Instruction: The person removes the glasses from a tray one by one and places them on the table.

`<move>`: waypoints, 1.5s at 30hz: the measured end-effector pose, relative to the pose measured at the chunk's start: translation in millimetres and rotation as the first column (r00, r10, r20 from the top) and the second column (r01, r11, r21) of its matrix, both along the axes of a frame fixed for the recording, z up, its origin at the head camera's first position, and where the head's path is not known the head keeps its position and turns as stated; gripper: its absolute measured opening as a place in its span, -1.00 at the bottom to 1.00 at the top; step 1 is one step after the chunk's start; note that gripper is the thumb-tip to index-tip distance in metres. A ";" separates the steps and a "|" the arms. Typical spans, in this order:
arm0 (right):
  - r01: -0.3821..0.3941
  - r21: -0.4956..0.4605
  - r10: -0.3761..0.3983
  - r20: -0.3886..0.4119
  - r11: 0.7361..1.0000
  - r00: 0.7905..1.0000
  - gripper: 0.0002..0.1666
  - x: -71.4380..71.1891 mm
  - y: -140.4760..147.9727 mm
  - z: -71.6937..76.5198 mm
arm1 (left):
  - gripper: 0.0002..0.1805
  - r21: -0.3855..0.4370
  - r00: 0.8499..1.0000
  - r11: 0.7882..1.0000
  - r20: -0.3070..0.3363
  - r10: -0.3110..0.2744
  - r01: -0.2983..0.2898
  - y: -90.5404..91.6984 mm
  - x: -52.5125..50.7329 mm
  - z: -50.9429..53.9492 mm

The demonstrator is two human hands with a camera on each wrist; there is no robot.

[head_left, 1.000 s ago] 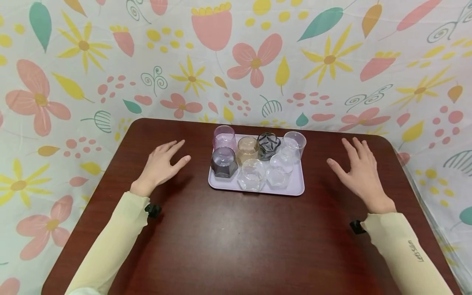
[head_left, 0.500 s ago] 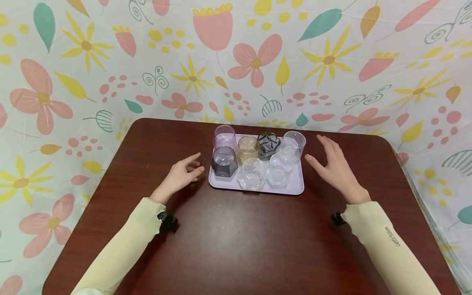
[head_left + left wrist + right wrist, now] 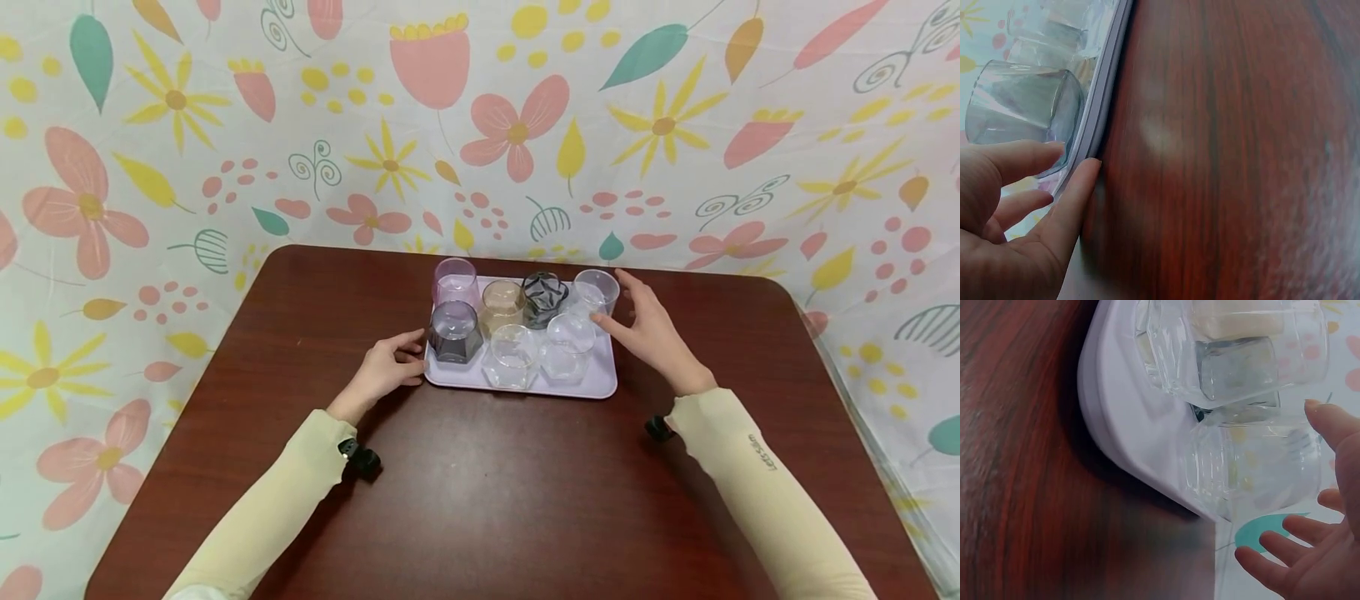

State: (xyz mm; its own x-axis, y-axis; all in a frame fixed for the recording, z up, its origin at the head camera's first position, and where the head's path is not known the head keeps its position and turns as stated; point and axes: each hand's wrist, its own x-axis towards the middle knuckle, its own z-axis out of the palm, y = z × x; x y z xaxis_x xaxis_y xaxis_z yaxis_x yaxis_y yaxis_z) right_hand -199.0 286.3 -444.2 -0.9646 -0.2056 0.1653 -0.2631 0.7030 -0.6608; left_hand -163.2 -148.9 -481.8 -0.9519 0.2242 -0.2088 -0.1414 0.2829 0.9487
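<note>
Brown table (image 3: 480, 492), floral backdrop (image 3: 442, 71); empty left hand (image 3: 384, 369), relaxed, at tray (image 3: 602, 381); empty right hand (image 3: 654, 335) spread.

A glossy, dark reddish-brown, wood-grained table (image 3: 480, 508) with rounded far corners, its top catching a pale patch of reflected light, carries, near its far edge, a shallow, pale lilac, rectangular tray (image 3: 603, 377) with rounded corners and a raised rim.
</note>
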 end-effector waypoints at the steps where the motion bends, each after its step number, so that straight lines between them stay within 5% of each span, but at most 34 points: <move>1: 0.003 -0.009 -0.003 0.013 1.000 1.000 0.06 -1.5 -0.6 -1.1 | -0.28 0.010 1.000 1.000 0.004 0.002 -0.002 1.0 0.2 -0.4; 24: 0.045 -0.077 -0.040 0.070 0.996 0.997 -0.01 -17.4 -5.5 -13.1 | -0.26 -0.047 1.000 0.999 -0.001 0.009 -0.009 6.4 -6.0 -5.4; 38: 0.155 -0.057 -0.152 0.057 0.986 0.987 0.09 -32.5 23.7 8.4 | -0.25 -0.053 1.000 0.998 -0.005 0.014 -0.015 4.8 -4.2 -4.3; 45: 0.225 -0.025 -0.222 0.075 0.974 0.972 0.10 -41.5 42.2 8.0 | -0.27 -0.051 1.000 0.999 -0.011 0.012 -0.013 6.0 -4.2 -5.4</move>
State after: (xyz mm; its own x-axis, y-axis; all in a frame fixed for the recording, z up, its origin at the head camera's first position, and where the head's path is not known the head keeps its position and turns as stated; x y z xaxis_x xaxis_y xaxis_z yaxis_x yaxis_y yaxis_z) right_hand -240.4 328.6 -436.2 -0.9950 0.0209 0.0975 -0.0532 0.7161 -0.6960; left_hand -167.3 -142.9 -487.2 -0.9568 0.2017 -0.2093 -0.1349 0.3294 0.9345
